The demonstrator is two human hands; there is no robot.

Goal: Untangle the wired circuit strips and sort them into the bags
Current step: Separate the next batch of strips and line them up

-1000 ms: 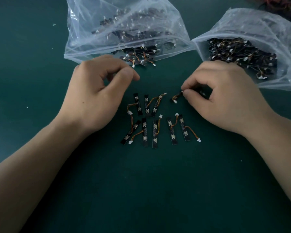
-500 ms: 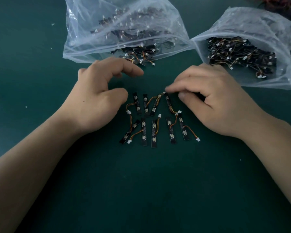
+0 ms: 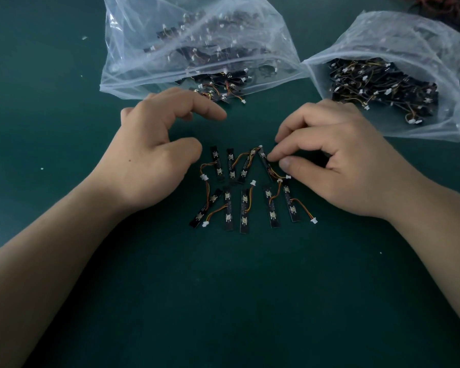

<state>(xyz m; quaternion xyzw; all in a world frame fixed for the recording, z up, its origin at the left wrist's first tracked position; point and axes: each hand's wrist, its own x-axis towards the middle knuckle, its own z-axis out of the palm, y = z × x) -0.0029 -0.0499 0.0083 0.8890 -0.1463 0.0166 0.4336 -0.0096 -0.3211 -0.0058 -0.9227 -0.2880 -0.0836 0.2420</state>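
Head view: the laid-out strips [image 3: 231, 197] lie in two rough rows on the green bench [image 3: 223, 301], wires mostly free of one another. At the upper right corner of that cluster one angled strip [image 3: 266, 166] lies slanted, its wire trailing toward the lower row. The right hand [image 3: 337, 166] sits just right of the cluster, fingers curled, forefinger and thumb tips touching that strip's edge; whether they actually clamp it I cannot tell. The left hand [image 3: 149, 160] hovers just left of the cluster, fingers loosely spread and curved, holding nothing. Beyond the cluster to the left is the left bag [image 3: 170, 35], with strips spilling from its mouth; beyond to the right is the right bag [image 3: 398, 35], also well filled.

The step looks like laying a freed strip into line. Next, probably, straighten it, then fetch another from a bag's tangle, teasing wires gently so connectors do not snag.
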